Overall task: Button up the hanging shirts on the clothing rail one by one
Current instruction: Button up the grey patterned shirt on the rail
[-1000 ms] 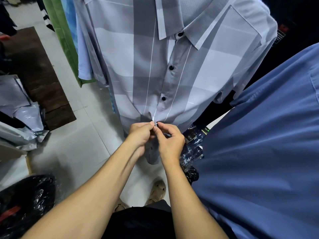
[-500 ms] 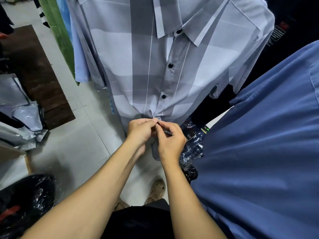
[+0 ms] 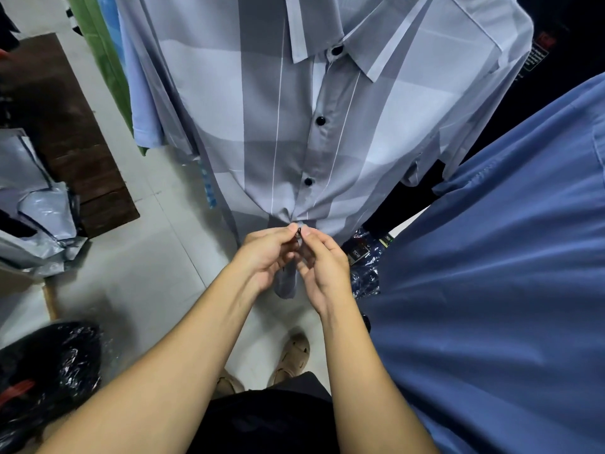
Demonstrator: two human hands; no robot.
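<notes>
Grey-and-white checked shirt [image 3: 255,119] hangs centre, just left of a plain blue shirt [image 3: 491,257]. Left hand [image 3: 265,257] and right hand [image 3: 327,267] meet at its lower placket, fingers of both clamped on the small black button [image 3: 298,231] and fabric. Advice: keep hole edge taut, tilt button edge-first, push through.

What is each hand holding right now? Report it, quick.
Left hand: pinching the grey checked shirt at a black button.
Right hand: pinching the same shirt beside that button.
</notes>
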